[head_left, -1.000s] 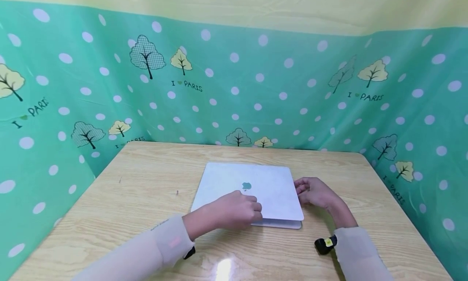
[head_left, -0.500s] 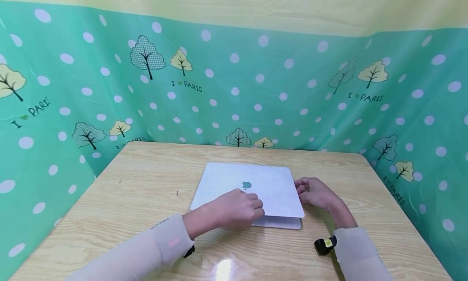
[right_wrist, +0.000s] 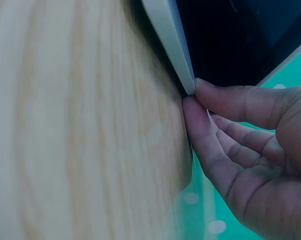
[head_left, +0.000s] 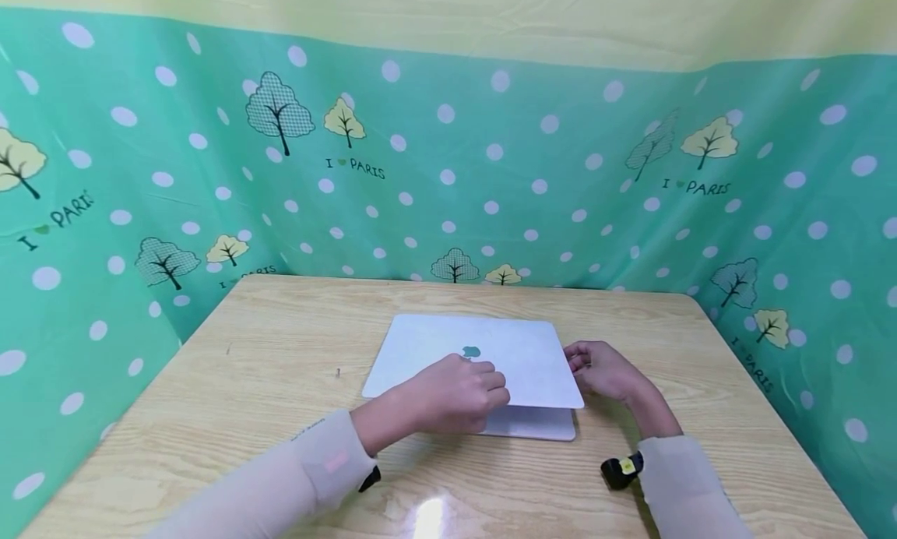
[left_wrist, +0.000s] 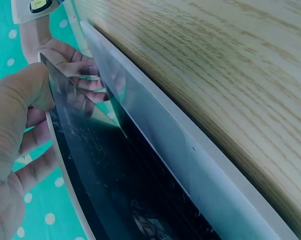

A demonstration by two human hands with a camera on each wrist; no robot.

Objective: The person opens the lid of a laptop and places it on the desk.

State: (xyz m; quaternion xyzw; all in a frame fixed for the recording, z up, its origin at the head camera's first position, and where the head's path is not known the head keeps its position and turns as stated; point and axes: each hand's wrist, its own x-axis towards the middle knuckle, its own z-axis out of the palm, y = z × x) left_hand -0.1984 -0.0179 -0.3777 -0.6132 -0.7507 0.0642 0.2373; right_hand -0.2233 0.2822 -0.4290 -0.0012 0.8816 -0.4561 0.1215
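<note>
A silver laptop, its lid (head_left: 529, 360) partly raised off the base (head_left: 536, 424), lies on the table in the head view. My left hand (head_left: 459, 391) grips the lid's front edge, the thumb on the edge and the fingers behind the lid in the left wrist view. There the dark screen (left_wrist: 85, 165) faces the keyboard side, mostly in shadow. With thumb and index finger, my right hand (head_left: 606, 370) pinches the base at its right side. The right wrist view shows those fingertips on the base's corner edge (right_wrist: 173, 45).
The wooden table (head_left: 280, 414) extends around the laptop on all sides. A green dotted curtain (head_left: 448, 165) with tree prints hangs behind it and at both sides. Each wrist wears a small black camera, the right one (head_left: 620, 472) plainly visible.
The lid's front edge has risen, widening the gap above the base. My left hand has moved slightly up with it. My right hand holds its place at the laptop's right side.
</note>
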